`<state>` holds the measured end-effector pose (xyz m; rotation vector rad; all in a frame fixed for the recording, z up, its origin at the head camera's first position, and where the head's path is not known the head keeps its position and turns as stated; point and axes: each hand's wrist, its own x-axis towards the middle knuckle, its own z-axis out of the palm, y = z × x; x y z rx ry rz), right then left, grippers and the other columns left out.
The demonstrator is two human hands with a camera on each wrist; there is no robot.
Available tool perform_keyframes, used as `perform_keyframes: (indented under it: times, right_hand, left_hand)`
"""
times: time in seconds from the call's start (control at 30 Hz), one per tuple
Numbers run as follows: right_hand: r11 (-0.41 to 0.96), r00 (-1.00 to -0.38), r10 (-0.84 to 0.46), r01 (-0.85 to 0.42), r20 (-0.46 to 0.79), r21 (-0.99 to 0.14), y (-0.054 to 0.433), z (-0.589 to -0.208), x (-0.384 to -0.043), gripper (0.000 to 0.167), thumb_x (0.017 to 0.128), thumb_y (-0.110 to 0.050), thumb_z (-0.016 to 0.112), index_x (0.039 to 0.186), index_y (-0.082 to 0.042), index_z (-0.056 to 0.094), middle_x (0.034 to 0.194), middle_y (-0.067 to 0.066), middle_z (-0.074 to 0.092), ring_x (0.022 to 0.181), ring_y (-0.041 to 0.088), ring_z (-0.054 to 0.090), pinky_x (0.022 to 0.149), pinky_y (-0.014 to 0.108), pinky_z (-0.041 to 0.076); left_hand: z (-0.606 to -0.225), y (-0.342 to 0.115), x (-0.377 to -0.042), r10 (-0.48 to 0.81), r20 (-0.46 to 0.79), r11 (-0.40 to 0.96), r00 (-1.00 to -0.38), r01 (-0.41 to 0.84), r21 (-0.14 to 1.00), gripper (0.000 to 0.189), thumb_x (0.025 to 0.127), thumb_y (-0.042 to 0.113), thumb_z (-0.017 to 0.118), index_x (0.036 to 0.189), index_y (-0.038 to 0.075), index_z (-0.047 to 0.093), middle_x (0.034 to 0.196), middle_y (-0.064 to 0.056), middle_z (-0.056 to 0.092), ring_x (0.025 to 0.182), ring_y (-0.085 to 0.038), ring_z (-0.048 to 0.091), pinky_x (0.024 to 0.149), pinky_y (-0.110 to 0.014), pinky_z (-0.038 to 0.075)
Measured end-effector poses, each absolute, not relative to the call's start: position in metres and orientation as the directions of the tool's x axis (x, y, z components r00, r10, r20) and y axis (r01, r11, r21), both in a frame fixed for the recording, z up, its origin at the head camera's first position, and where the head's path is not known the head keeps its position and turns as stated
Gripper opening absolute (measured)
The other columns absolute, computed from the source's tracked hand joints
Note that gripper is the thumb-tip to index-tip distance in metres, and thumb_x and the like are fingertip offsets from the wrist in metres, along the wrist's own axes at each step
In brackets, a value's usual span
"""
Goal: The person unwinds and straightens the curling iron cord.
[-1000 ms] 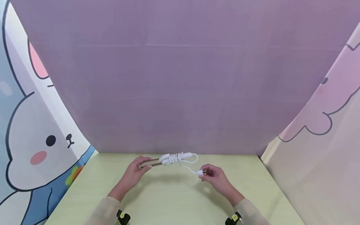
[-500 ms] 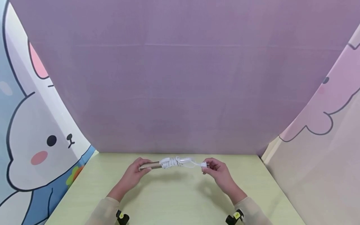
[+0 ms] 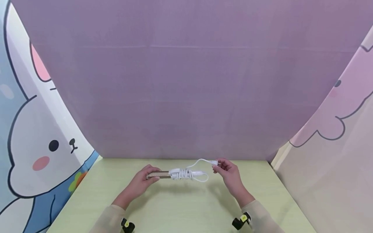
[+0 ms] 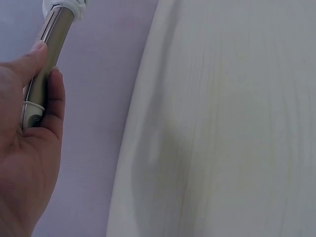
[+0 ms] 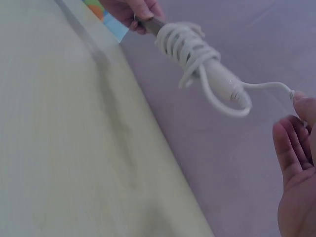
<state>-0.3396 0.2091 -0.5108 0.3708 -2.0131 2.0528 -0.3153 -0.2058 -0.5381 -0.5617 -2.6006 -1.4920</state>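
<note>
A curling iron (image 3: 161, 174) with a bronze barrel and a white handle is held level over the table, handle toward the right. My left hand (image 3: 141, 182) grips the barrel near its tip, thumb in front and fingers behind, also in the left wrist view. White cord (image 5: 178, 43) is wound in several coils around the handle, with one loop hanging past its end. My right hand (image 3: 231, 177) pinches the white plug (image 3: 215, 162) between thumb and fingertips, up and right of the handle. A free length of cord runs from the coils to it; the prongs are mostly behind the fingers.
Below both hands lies a pale wood-grain table (image 3: 186, 207). A purple backdrop (image 3: 186, 81) rises at its far edge. Cartoon-printed panels stand at left (image 3: 32, 129) and right (image 3: 335, 155). Each wrist carries a small black camera.
My right hand has moved up and slightly right with the plug, lifting the free cord from below the handle to above it. The iron has dipped slightly in my left hand.
</note>
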Motion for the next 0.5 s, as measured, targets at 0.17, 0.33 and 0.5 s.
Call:
perform_keyframes:
  times: [0.17,0.33,0.5]
  right_hand:
    - [0.011,-0.944,0.018,-0.331,0.331,-0.944,0.212,-0.516,-0.344,0.023,0.096,0.007,0.081,0.116,0.011,0.071,0.094,0.008,0.077,0.078,0.015,0.072,0.077,0.030,0.063]
    - [0.066,-0.946,0.016,-0.321,0.323,-0.945,0.215,-0.520,-0.347,0.024,0.095,0.005,0.083,0.116,0.010,0.073,0.099,0.015,0.077,0.081,0.015,0.072,0.077,0.028,0.062]
    - [0.161,-0.952,0.008,-0.300,0.305,-0.940,0.221,-0.530,-0.349,0.021,0.095,0.004,0.084,0.113,0.008,0.074,0.102,0.019,0.077,0.083,0.014,0.070,0.076,0.028,0.062]
  left_hand:
    - [-0.538,-0.208,-0.314,0.283,0.262,0.444,-0.923,0.368,0.817,0.027,0.108,0.026,0.076,0.134,0.020,0.075,0.118,0.002,0.065,0.094,-0.019,0.057,0.077,-0.031,0.050]
    - [-0.538,-0.209,-0.313,0.289,0.257,0.434,-0.922,0.365,0.823,0.026,0.108,0.026,0.076,0.133,0.022,0.075,0.118,0.002,0.065,0.095,-0.020,0.057,0.078,-0.031,0.049]
    - [-0.537,-0.211,-0.313,0.282,0.269,0.425,-0.921,0.371,0.826,0.028,0.107,0.027,0.077,0.134,0.020,0.076,0.118,0.001,0.065,0.096,-0.020,0.057,0.078,-0.032,0.049]
